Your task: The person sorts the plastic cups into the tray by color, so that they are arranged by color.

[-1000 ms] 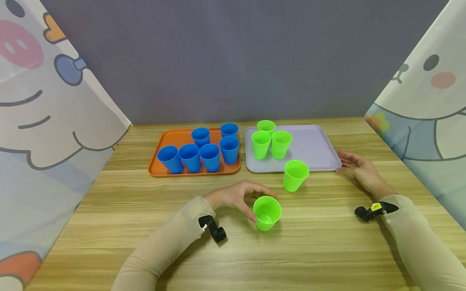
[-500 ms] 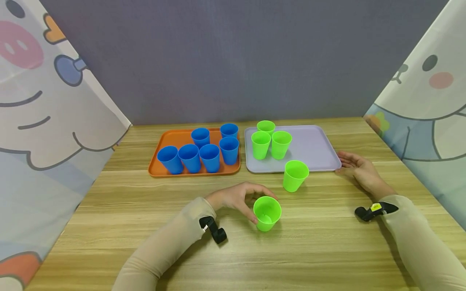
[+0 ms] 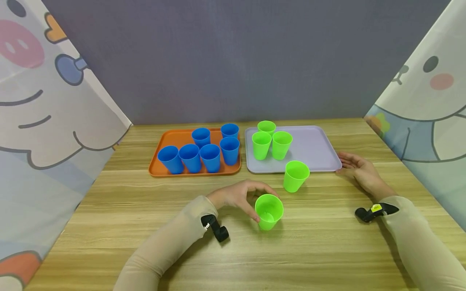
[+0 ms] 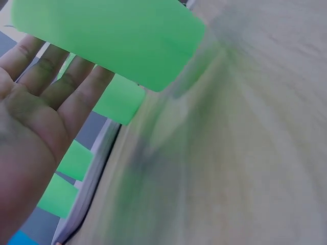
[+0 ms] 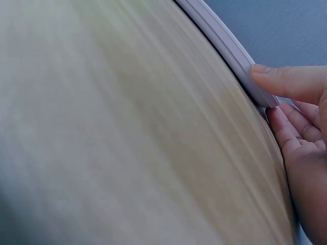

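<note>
My left hand [image 3: 238, 198] grips a green plastic cup [image 3: 268, 214] from its left side, thumb at the near side and fingers round the far side. In the left wrist view this cup [image 4: 117, 35] shows close over the wooden table, with its shadow under it. My right hand [image 3: 362, 171] is at the near right corner of a lavender tray [image 3: 309, 145]. In the right wrist view the thumb [image 5: 286, 81] lies on the tray rim [image 5: 225, 41] and a fingertip is under the corner. Another green cup [image 3: 295, 178] stands on the table in front of that tray.
Three green cups [image 3: 280, 147] stand upright at the left of the lavender tray. To its left, an orange tray [image 3: 174, 137] holds several blue cups [image 3: 210, 159]. A grey panel [image 3: 236, 60] rises behind, with cartoon-printed cloths [image 3: 47, 101] at both sides.
My left hand and its green cup have shifted slightly up and to the right in the head view. The right hand stays at the tray corner.
</note>
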Tool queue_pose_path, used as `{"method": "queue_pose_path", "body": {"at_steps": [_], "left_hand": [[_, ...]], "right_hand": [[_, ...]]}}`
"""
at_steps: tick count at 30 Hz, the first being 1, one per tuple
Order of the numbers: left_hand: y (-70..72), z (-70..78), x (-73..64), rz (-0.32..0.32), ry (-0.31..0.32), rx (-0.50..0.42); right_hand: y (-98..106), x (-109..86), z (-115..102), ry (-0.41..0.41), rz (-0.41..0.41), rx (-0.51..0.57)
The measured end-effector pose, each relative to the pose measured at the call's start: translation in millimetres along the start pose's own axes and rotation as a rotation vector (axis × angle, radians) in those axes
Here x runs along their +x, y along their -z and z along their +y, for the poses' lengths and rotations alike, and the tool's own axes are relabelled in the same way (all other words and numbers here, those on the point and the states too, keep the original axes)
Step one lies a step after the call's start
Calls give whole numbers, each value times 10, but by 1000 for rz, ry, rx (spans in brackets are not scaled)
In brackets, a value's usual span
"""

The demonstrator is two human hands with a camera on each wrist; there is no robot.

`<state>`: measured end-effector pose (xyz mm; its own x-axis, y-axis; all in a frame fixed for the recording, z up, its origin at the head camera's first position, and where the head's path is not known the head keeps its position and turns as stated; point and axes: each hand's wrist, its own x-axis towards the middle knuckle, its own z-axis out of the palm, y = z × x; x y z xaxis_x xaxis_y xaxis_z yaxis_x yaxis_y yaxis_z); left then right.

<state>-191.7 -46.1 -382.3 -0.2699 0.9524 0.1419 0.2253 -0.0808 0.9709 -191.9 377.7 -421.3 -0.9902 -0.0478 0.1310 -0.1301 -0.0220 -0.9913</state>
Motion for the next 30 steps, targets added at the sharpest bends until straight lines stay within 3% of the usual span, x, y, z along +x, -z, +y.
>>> {"method": "queue_pose_path", "body": {"at_steps": [9,17,23,30], "left_hand": [[89,106,47,142,-2,-5],[149,102,113,361,3,21],[166,55,176,549,45,61],[179,29,247,683,109,111]], "right_hand": [[0,-3,-10,2,1,-18],[-8,-5,-11,5,0,-8],[-11,-5,-3,10,-2,-8],[-9,2,0,13,-3,7]]}}
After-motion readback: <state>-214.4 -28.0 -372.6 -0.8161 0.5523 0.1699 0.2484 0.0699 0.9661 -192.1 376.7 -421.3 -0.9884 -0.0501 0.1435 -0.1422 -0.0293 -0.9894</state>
